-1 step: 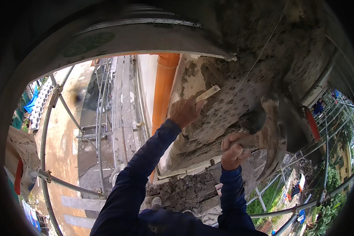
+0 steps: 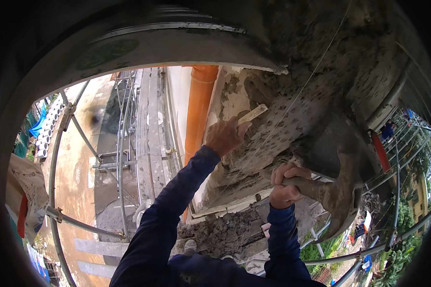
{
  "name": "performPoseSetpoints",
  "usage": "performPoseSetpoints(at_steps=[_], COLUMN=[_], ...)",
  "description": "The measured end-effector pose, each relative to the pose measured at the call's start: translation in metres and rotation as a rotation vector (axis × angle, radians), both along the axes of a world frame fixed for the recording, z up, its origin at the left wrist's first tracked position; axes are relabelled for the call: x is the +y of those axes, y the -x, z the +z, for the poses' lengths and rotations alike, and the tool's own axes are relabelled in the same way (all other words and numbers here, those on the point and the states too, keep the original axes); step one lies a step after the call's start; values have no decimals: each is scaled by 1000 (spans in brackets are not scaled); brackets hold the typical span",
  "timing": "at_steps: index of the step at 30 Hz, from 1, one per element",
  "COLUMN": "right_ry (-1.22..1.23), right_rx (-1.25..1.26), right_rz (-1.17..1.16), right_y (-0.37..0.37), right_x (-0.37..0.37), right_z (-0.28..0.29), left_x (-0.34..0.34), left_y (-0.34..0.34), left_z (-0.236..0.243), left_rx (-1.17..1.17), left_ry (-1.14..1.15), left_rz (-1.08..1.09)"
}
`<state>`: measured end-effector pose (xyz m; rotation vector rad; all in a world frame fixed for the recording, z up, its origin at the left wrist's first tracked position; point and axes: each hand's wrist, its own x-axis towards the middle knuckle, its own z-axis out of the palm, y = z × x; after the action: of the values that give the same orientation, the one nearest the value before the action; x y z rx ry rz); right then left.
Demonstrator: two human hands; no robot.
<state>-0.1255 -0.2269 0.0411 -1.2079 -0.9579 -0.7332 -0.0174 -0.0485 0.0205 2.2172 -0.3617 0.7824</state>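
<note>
Upper centre, our left hand [image 2: 223, 137] grips a pale flat strip [image 2: 254, 114] over a rough mortar wall [image 2: 292, 98]; right of centre, our right hand [image 2: 288, 185] clasps a claw hammer [image 2: 341, 193]; likely positioning the strip, next calling for steadiness

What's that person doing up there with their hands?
A person is working at a rough, grey, muddy-looking wall. Their left hand holds a short pale strip near it. Their right hand grips a dirty hammer by the handle, with its head apart from the strip. An orange pipe stands left of the wall.
</note>
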Motion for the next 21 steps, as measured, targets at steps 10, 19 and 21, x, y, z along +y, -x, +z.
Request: performPoseSetpoints(at_steps=[10,19,21], right_ry=[59,430,387], right_rx=[448,473,691], right_rz=[-412,-609,-497], right_y=[-29,-55,-39], right_x=[-29,-23,-23], right_z=[-73,-51,-50], left_x=[-3,-10,-8], left_y=[-8,-28,-19], left_z=[1,-7,-20], left_rx=[22,-160,-62], left_ry=[-45,80,56], left_rz=[-5,9,-6])
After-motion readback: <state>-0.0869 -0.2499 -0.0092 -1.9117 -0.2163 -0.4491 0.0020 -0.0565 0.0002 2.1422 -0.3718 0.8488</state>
